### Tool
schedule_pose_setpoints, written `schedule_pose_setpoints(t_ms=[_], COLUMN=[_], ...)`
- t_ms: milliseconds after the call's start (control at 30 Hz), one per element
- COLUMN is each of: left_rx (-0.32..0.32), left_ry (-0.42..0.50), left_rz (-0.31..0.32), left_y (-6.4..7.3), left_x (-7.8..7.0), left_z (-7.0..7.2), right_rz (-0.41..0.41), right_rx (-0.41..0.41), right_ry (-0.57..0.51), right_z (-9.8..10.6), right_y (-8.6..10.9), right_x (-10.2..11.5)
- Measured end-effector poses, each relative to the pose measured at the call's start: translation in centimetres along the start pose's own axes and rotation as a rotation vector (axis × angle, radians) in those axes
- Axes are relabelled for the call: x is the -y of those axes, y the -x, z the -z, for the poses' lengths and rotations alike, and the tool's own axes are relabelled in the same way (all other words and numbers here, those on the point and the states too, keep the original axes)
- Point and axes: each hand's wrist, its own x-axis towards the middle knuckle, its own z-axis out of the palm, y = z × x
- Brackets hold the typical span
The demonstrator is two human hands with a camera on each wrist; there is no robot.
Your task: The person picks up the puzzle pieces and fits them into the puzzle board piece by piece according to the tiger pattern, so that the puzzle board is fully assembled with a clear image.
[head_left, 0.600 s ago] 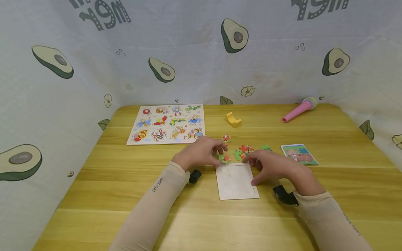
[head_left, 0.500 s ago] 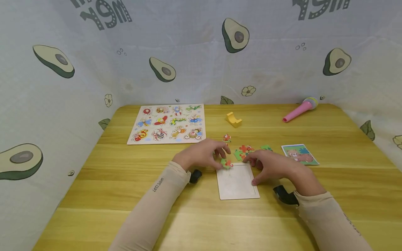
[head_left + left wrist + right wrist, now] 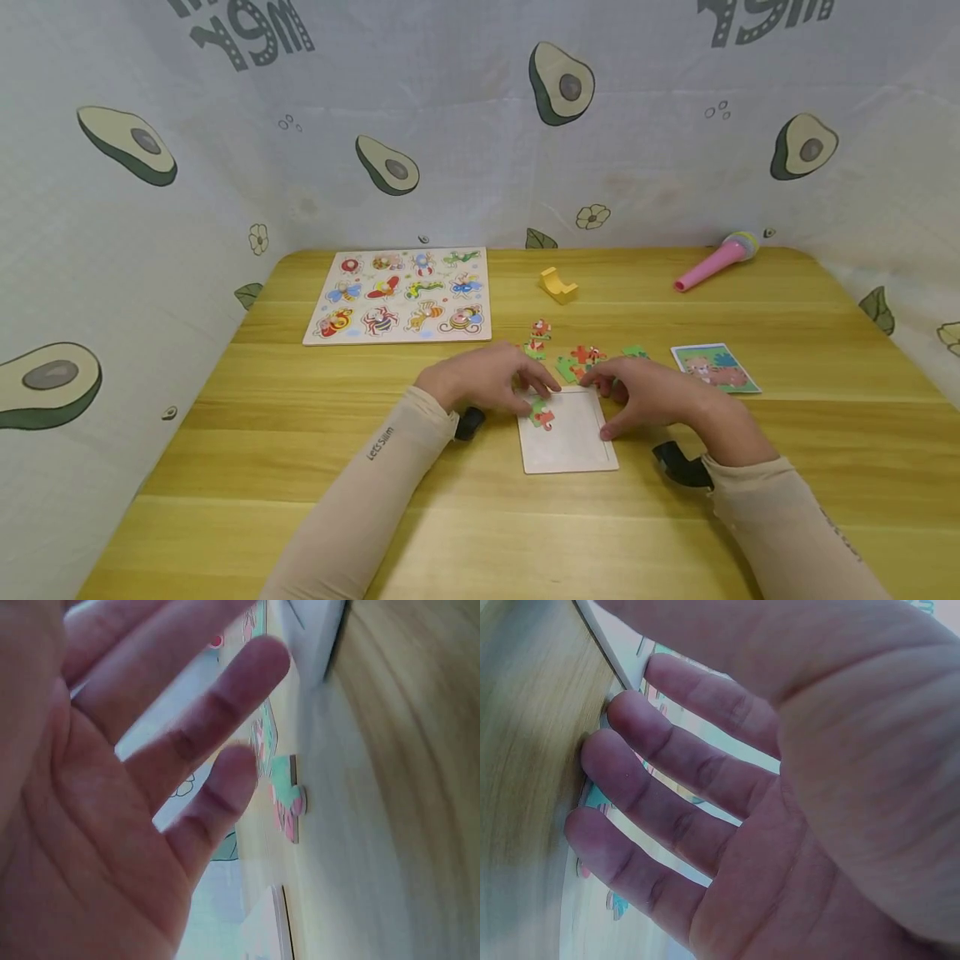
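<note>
Left hand (image 3: 486, 379) pinches a puzzle piece (image 3: 542, 417) over a tray (image 3: 573, 442); the right hand (image 3: 654, 396) grips its edge.

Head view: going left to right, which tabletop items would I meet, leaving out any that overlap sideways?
Wooden insect puzzle board → white puzzle tray → green jigsaw piece → cartoon-animal picture card.
</note>
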Motion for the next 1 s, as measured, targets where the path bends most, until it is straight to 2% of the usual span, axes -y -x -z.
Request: schedule_pose_setpoints(t_ms=[133, 300, 600, 1000], left_rx=[-0.021, -0.016, -0.005, -0.006], left_ry=[-0.110, -0.242, -0.190, -0.199], left_rz=[0.023, 0.005, 0.061, 0.075], left_y=[-0.22, -0.49, -0.08, -0.09], left_x=[-0.40, -0.64, -0.63, -0.54], left_z=[-0.23, -0.50, -0.25, -0.14], right_rz=[-0.012, -0.019, -0.017, -0.001], right_rx=[-0.004, -0.009, -0.011, -0.012], right_ry=[-0.009, -0.015, -0.013, 0.003], right_z=[-0.05, -0.09, -0.09, -0.12], right_y=[-0.01, 0.02, 0.00, -0.11], right_x=[-0.02, -0.02, -0.02, -0.18])
